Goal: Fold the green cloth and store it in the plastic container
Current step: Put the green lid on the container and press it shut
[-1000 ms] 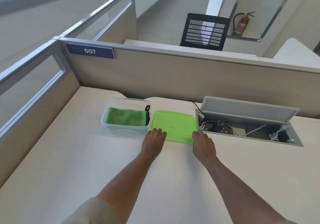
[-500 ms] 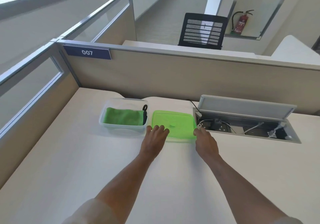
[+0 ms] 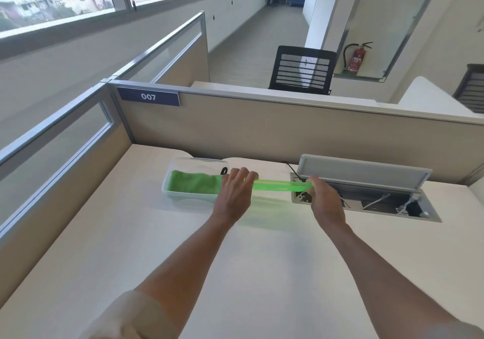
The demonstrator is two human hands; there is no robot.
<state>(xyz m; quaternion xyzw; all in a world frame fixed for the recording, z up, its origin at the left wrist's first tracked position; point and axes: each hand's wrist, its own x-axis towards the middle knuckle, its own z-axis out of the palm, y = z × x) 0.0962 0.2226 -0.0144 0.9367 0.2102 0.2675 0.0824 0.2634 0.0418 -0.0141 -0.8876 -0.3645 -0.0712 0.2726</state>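
The folded green cloth point(image 3: 195, 182) lies inside the clear plastic container point(image 3: 172, 196), which stands open on the white desk point(image 3: 131, 234). A small black loop shows at the cloth's right end. The translucent green lid point(image 3: 280, 185) hangs above the desk, seen almost edge-on, just right of the container. My left hand point(image 3: 233, 194) grips the lid's left edge and my right hand point(image 3: 326, 199) grips its right edge. A green-tinted shadow falls on the desk under the lid.
An open cable hatch point(image 3: 366, 197) with wires is sunk in the desk right of my hands, its flap raised. Beige partitions point(image 3: 262, 129) close the desk at the back and left, with a "007" label point(image 3: 148, 96). A black chair point(image 3: 301, 70) stands beyond.
Both hands have closed on the green lid and lifted it off the desk. The view has tilted upward, showing more of the room.
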